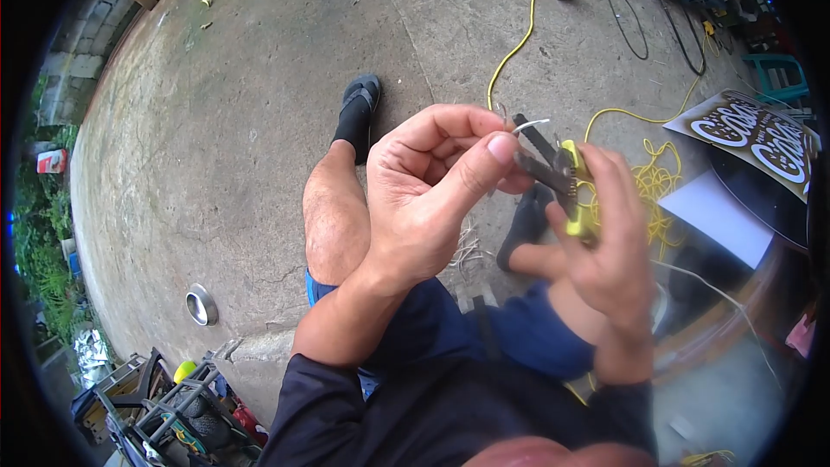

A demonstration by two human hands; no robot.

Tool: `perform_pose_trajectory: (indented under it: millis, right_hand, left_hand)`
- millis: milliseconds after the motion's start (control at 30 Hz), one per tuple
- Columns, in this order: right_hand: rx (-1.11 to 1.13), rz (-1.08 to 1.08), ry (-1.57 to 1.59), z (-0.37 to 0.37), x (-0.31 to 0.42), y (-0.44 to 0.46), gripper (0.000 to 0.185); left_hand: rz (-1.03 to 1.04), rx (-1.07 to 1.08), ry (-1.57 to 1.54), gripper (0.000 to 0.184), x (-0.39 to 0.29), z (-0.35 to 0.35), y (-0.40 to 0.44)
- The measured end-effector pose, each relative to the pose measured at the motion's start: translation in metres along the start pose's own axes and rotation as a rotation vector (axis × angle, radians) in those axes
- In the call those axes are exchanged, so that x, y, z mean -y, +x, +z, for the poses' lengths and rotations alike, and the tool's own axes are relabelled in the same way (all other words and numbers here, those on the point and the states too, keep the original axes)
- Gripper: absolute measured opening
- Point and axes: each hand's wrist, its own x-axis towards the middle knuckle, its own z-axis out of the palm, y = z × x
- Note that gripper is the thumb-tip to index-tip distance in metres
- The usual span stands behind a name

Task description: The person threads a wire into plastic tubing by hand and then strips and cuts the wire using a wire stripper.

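In the head view my left hand is raised at the centre, thumb and index finger pinched together on a thin white wire. A short end of that wire sticks out to the right past the fingertips. My right hand, a little blurred, is closed round the yellow handles of wire strippers. The tool's dark jaws point up and left, right beside the left fingertips and below the wire end. Whether the jaws touch the wire I cannot make out.
A tangled yellow cord lies on the concrete floor at right. Printed signs and a white sheet are beside it. White wire scraps lie below my hands. A metal bowl stands at left.
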Motion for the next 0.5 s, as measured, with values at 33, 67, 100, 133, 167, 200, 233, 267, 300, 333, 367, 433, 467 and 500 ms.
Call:
perform_pose_trajectory:
  millis: [33,67,100,133,167,200,233,267,300,333,367,433,467,500]
  right_hand:
    - [-0.013,-0.019,0.001,0.0002,0.0009,-0.0001,0.067]
    - [-0.027,-0.039,0.002,0.0000,0.0014,-0.0001,0.069]
    - [-0.031,-0.036,0.005,-0.0007,0.0018,0.0001,0.069]
    - [-0.034,-0.059,-0.041,-0.0012,0.0024,0.0006,0.067]
    - [-0.036,-0.084,-0.086,-0.0017,0.0030,0.0011,0.065]
    - [-0.041,-0.084,-0.081,-0.0025,0.0036,0.0016,0.065]
    - [-0.034,-0.091,-0.082,-0.0033,0.0039,0.0018,0.072]
    - [-0.027,-0.099,-0.084,-0.0036,0.0042,0.0019,0.078]
    - [-0.030,-0.099,-0.080,-0.0033,0.0049,0.0019,0.078]
    - [-0.032,-0.096,-0.075,-0.0030,0.0055,0.0015,0.083]
    - [-0.033,-0.092,-0.072,-0.0027,0.0057,0.0011,0.088]
    - [-0.035,-0.100,-0.072,-0.0024,0.0049,0.0006,0.087]
    - [-0.035,-0.110,-0.075,-0.0024,0.0046,0.0006,0.085]
    - [-0.035,-0.110,-0.074,-0.0024,0.0049,0.0002,0.085]
  left_hand:
    - [0.006,0.015,-0.011,0.011,0.0007,0.0000,-0.0001]
    - [0.001,0.019,-0.007,0.011,0.0024,-0.0015,0.0003]
    - [0.019,0.038,-0.051,0.013,0.0048,-0.0044,0.0009]
    - [0.037,0.057,-0.094,0.016,0.0062,-0.0065,0.0013]
    - [0.035,0.060,-0.088,0.016,0.0061,-0.0071,0.0013]
    - [0.042,0.069,-0.093,0.016,0.0055,-0.0075,0.0010]
    - [0.049,0.079,-0.098,0.016,0.0050,-0.0080,0.0006]
    - [0.049,0.081,-0.092,0.016,0.0050,-0.0085,0.0005]
    - [0.051,0.086,-0.101,0.015,0.0053,-0.0086,0.0003]
    - [0.053,0.092,-0.110,0.015,0.0056,-0.0083,0.0000]
    - [0.051,0.093,-0.108,0.015,0.0057,-0.0077,-0.0003]
    - [0.076,0.084,-0.102,0.015,0.0059,-0.0064,-0.0014]
    - [0.075,0.085,-0.101,0.015,0.0061,-0.0058,-0.0016]
    - [0.085,0.078,-0.093,0.014,0.0062,-0.0055,-0.0020]
